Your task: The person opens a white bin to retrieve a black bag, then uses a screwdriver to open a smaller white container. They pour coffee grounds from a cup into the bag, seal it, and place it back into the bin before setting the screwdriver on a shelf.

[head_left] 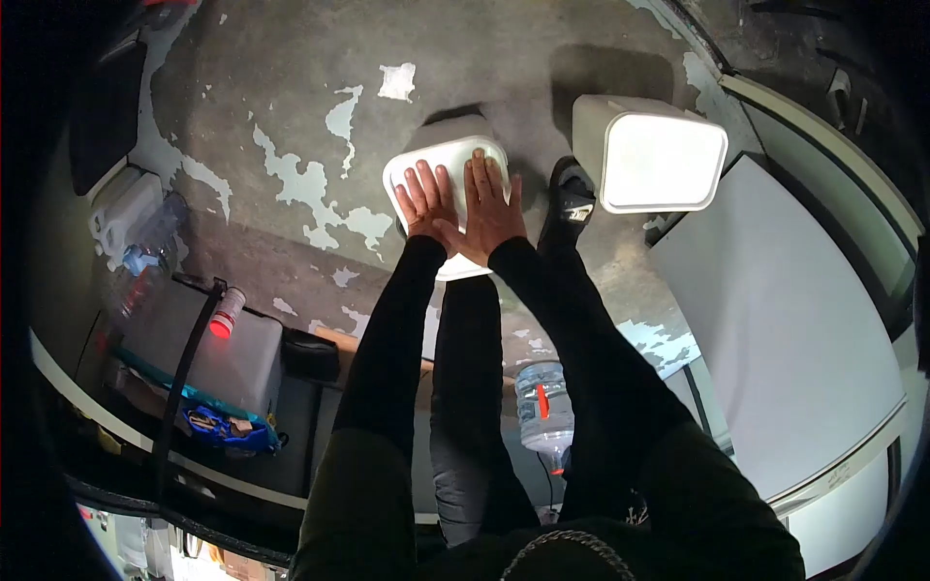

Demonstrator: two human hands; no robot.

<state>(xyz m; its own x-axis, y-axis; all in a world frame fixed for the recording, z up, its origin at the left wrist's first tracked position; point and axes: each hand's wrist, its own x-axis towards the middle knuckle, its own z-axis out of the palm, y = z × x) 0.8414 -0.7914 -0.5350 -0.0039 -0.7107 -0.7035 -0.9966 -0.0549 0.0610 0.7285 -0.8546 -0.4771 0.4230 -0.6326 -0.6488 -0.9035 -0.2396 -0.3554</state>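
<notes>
Both my arms, in black sleeves, reach straight down. My left hand [427, 200] and my right hand [487, 205] lie flat, fingers spread, side by side on the top of a white rectangular container [407, 167] that stands on the worn concrete floor. The thumbs touch or overlap. Neither hand grips anything. My leg and a black shoe [570, 201] show just right of the container.
A second white bin [651, 155] stands to the right on the floor. A large white panel [775, 320] lies at the right. A clear water jug [544, 402] sits below my arms. At the left are a grey case [208, 353], plastic bottles [145, 261] and a black strap.
</notes>
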